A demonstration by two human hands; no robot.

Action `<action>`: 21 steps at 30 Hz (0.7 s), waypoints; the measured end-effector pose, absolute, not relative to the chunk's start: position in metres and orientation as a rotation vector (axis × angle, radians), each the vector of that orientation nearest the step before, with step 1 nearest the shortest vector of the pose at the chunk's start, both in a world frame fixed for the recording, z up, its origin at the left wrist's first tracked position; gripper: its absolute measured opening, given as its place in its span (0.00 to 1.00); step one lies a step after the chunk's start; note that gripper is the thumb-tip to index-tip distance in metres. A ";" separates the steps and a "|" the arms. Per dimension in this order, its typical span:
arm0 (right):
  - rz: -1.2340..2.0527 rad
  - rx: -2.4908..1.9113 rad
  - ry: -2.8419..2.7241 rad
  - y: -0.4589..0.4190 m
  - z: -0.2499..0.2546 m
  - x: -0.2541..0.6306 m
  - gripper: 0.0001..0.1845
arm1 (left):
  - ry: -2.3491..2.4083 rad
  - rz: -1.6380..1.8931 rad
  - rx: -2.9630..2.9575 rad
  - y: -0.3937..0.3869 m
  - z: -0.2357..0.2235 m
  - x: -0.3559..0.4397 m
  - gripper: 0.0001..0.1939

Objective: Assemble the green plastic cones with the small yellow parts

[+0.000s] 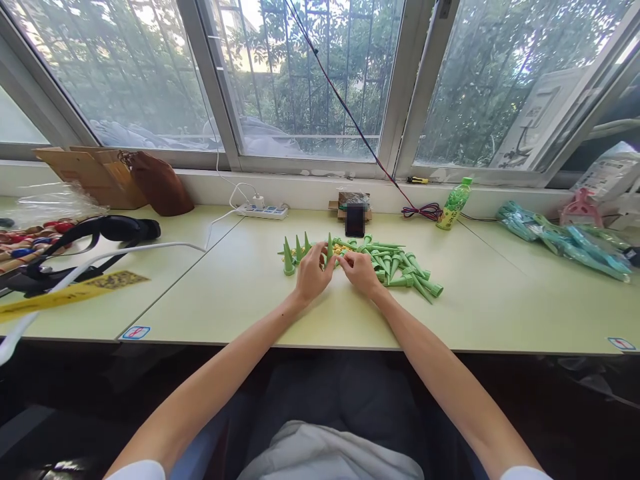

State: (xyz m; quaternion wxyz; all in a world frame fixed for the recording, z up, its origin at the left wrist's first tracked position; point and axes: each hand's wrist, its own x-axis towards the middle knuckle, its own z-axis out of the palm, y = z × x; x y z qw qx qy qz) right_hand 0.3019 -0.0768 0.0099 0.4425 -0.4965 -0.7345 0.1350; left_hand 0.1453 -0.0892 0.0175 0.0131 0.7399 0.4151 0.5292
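My left hand (314,273) is closed around a green plastic spike (329,244), which points upward from between the fingers. Close beside it, my right hand (361,272) has its thumb and fingers pinched together near the spike's lower end; what they hold, if anything, is hidden. Several similar spikes stand upright left of my left hand, the nearest to the edge being a green cone (289,259). Small yellow pieces (341,249) lie behind my hands. To the right spreads a loose pile of green spikes (395,264), lying on their sides with wider capped ends.
On the table (215,300) behind the hands stands a dark phone-like device (355,220) against a small box. A green bottle (454,204) and coiled cable (423,211) are back right. A power strip (263,211), brown pouch (157,183) and headset (100,243) are left.
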 end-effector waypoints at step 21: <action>0.309 -1.307 -1.927 -0.080 0.003 0.296 0.21 | 1.672 1.748 1.978 -0.052 0.084 0.079 0.04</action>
